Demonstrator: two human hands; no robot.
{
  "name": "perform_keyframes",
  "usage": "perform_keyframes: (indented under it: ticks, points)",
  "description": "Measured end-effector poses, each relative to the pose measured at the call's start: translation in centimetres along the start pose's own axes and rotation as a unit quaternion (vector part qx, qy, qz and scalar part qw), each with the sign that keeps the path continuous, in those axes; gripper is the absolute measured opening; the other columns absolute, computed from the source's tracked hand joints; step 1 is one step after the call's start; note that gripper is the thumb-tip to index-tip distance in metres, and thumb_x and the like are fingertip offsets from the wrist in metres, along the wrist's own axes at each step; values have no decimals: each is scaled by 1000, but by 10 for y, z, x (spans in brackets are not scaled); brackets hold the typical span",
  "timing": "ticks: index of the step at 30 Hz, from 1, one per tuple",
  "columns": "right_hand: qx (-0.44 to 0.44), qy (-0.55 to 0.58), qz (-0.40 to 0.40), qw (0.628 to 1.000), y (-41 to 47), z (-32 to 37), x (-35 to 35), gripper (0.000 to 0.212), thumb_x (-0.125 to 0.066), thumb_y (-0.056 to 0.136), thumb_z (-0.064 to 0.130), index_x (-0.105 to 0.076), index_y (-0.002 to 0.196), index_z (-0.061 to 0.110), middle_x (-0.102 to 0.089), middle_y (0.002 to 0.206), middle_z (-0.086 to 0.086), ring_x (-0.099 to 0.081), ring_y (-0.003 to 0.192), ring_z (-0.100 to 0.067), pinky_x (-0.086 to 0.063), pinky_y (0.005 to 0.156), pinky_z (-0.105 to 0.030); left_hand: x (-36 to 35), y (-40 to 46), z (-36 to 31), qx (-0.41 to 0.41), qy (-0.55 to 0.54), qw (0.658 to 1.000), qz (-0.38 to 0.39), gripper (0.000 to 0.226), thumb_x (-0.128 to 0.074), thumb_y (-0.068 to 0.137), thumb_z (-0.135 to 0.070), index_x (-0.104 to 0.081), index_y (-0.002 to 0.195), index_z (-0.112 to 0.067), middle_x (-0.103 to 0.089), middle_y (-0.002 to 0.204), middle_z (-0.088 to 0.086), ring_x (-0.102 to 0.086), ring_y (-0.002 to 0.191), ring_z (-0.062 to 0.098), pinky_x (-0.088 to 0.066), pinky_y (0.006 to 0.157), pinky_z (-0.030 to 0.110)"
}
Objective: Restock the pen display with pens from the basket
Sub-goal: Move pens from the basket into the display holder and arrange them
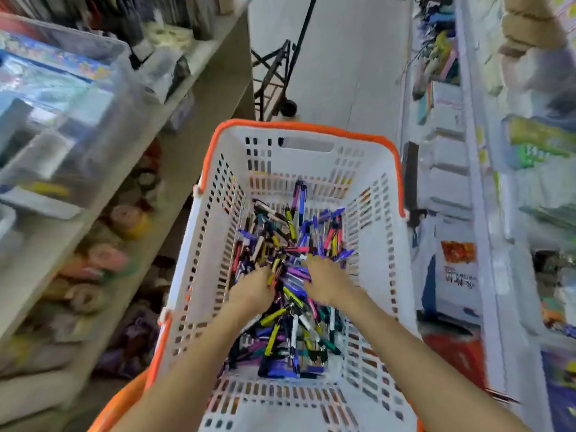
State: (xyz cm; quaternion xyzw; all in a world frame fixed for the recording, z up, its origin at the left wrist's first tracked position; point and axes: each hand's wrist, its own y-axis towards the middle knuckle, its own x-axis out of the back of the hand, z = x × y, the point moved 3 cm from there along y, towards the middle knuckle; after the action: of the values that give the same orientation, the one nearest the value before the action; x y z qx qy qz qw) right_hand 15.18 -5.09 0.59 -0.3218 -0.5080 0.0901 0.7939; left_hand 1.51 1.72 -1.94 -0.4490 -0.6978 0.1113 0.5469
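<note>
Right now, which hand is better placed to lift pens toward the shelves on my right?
Probably the right hand: it's already down in the pens and nearer those shelves. The left hand is equally deep, but farther away.

Both hands' fingers are buried among the pens; shelves blurred.

- One view only, worn on the head, wide-angle, edges bent and blurred
- It looks steeply down and forward into the basket, close below
- Both forearms enter from the bottom edge
- Shelves flank it left and right
</note>
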Motion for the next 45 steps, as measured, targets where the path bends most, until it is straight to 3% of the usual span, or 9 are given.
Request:
perform_keyframes:
  ticks: [5, 11, 16, 22, 28, 34, 37, 40, 45]
  points:
    - [5, -89, -78, 993, 19, 6, -33, 66, -56, 94, 32, -22, 145, 7, -25, 147, -18, -30, 133, -33, -33, 107, -42, -27, 14, 6, 80, -35, 995, -44, 66, -56, 94, -36, -26, 145, -8, -27, 150, 13, -47, 126, 31, -43, 99, 41]
    - [-71, -255, -88, 960, 24, 19, -55, 60, -40, 96, 49, -44, 132, 1, -32, 136, -14, -31, 127, -28, -29, 107, -42, -27, 19, 0, 114, 72, 988, -82, 40, -48, 95, -45, -59, 111, -10, -43, 130, 9, -58, 104, 27, -47, 79, 35]
    - [-54, -139, -55, 987, 35, 18, -56, 44, -51, 95, 38, -52, 123, 5, -24, 141, -11, -26, 131, -29, -39, 98, -41, -28, 33, 6, 167, -102, 980, -47, 26, -52, 91, -34, -58, 84, -10, -59, 79, 8, -56, 74, 27, -41, 63, 28]
    - [-20, -81, -25, 996, 30, 10, -63, 52, -41, 97, 46, -51, 129, 6, -35, 141, -11, -25, 130, -30, -30, 105, -44, -28, 27, 19, 260, -504, 823, 24, 13, -57, 91, -13, -62, 82, -5, -62, 63, 5, -56, 58, 19, -43, 54, 25]
    - [-39, 108, 21, 993, 16, 9, -50, 35, -33, 100, 43, -53, 101, 13, -23, 148, -6, -17, 132, -30, -23, 110, -41, -17, 6, 4, 215, -605, 766, 37, 29, -41, 98, -9, -59, 76, -13, -62, 70, 1, -58, 60, 12, -45, 52, 21]
    - [-16, 413, 14, 911, -19, 13, -14, 29, -38, 100, 39, -57, 115, 22, -29, 141, 4, -22, 140, -17, -22, 114, -37, 14, -12, -2, 116, -687, 715, 60, 16, -41, 95, -12, -53, 85, -10, -47, 51, -5, -44, 47, 11, -42, 63, 27]
    - [17, 520, 51, 852, -34, 21, -4, 14, -41, 100, 34, -53, 107, 32, -54, 124, -14, -61, 102, -14, -49, 89, -28, 24, -27, -4, 75, -739, 661, 103, 16, -37, 93, -4, -53, 94, -7, -53, 63, 0, -53, 53, 12, -53, 64, 27]
    - [22, 606, 94, 790, -45, 28, -2, 19, -41, 100, 29, -53, 97, 14, -59, 81, -8, -57, 58, -13, -51, 59, -25, 28, -41, 0, 42, -757, 643, 110, 27, -37, 93, 3, -58, 107, -7, -69, 89, 5, -68, 75, 15, -57, 75, 27]
    - [38, 647, 110, 753, -49, 36, -10, 24, -43, 100, 30, -53, 103, 9, -50, 72, 2, -48, 58, -10, -47, 59, -23, 23, -47, 5, 61, -741, 660, 104, 24, -43, 96, -2, -54, 117, -2, -66, 89, 7, -68, 71, 11, -57, 64, 24]
